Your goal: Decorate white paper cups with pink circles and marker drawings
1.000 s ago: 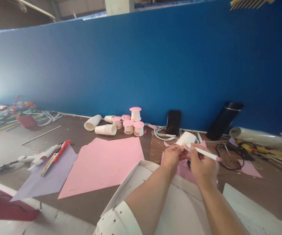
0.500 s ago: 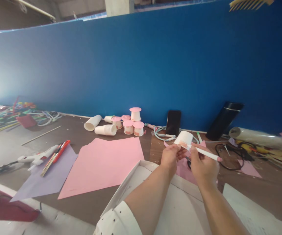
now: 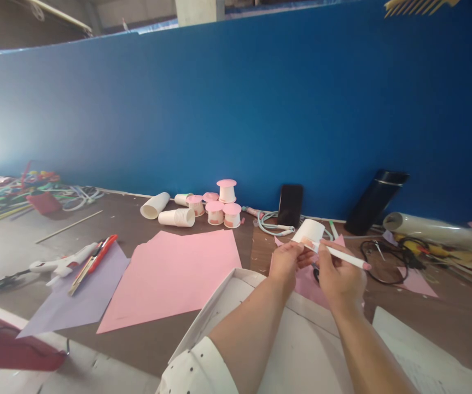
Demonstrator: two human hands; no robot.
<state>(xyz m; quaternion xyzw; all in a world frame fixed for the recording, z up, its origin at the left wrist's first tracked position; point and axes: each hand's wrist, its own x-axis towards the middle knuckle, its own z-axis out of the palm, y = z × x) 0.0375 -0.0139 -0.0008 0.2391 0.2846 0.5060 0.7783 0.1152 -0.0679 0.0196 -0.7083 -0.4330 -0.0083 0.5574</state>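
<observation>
My left hand (image 3: 285,265) is closed on a white paper cup (image 3: 311,230), which is tilted with its wide rim toward me. A pinkish patch shows on the cup's side near my left fingers. In my right hand (image 3: 340,276) is a white marker pen (image 3: 348,257) with a pink end, its tip side pointing at the cup's lower edge. Whether the tip touches the cup I cannot tell. Both hands are above a white shallow box lid (image 3: 236,282) and pink paper scraps (image 3: 312,287).
Pink-topped paper cups (image 3: 215,213) and a cup stack (image 3: 177,218) stand behind pink paper (image 3: 174,273). A red utility knife (image 3: 100,254) and white glue gun (image 3: 64,261) lie left on purple paper (image 3: 83,306). A phone (image 3: 290,205) and black bottle (image 3: 375,202) lean on the blue partition (image 3: 236,109).
The cup in my left hand has tilted very slightly to the right. My hands and the marker pen are nearly where they were.
</observation>
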